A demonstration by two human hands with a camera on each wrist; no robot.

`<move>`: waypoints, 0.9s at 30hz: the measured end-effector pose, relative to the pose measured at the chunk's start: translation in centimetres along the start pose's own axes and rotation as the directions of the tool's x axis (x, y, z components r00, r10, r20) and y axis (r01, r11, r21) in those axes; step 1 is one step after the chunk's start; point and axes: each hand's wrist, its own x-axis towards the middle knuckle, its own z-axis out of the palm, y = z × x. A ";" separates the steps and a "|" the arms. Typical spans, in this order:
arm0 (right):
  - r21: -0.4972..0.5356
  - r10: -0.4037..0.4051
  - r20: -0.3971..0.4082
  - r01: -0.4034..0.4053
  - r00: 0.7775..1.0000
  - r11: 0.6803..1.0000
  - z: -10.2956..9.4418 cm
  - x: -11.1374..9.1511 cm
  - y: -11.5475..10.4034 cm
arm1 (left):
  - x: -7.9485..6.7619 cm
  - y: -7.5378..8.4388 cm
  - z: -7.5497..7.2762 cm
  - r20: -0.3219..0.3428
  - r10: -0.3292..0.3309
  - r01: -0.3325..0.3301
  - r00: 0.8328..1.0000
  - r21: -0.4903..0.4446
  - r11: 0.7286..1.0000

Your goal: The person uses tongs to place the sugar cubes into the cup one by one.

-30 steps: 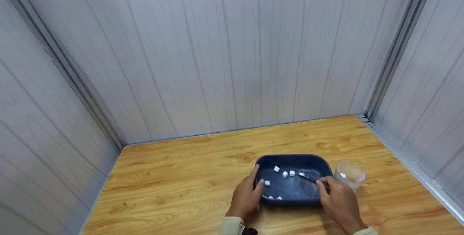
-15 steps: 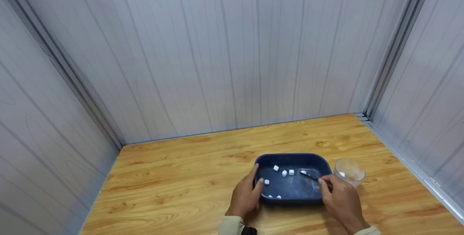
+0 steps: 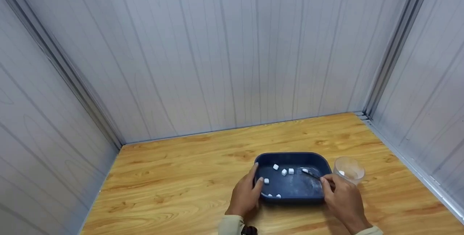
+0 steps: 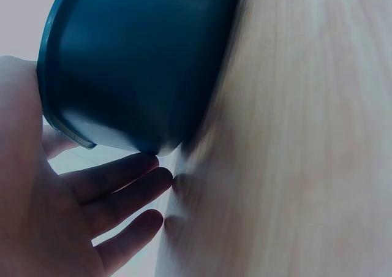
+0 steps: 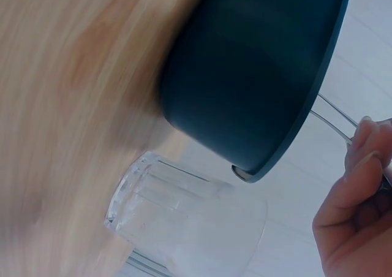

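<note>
A dark blue rectangular dish (image 3: 293, 200) stands on the table with several small white cubes (image 3: 284, 172) inside. My left hand (image 3: 243, 195) holds its left end, thumb over the rim and fingers along the outer wall; the left wrist view shows those fingers (image 4: 122, 194) low beside the table. In my right hand (image 3: 342, 197), thumb and fingertips pinch slim metal tweezers (image 5: 334, 119), whose two arms reach over the right rim into the dish. At the tweezers' tips is one white cube (image 3: 305, 170), close over the dish floor.
A clear glass (image 3: 348, 169) with a white cube (image 3: 341, 173) in it stands just right of the dish, near my right hand. The wood-patterned table (image 3: 174, 180) extends to the left. Pale panel walls (image 3: 224, 53) enclose the back and sides.
The tweezers' tips and the white cube at them have shifted slightly right within the dish, with my right hand. My left hand keeps its place on the dish.
</note>
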 end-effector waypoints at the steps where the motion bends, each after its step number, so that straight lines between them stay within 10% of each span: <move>1: 0.001 0.000 -0.004 0.000 1.000 1.000 -0.1 0.0 0.0 | 0.0 0.0 0.0 0.001 -0.001 0.001 1.000 -0.001 1.000; 27: 0.004 0.014 -0.021 -0.014 1.000 1.000 -1.1 0.1 0.1 | -0.1 -0.2 0.0 -0.028 0.058 -0.058 0.998 0.015 0.998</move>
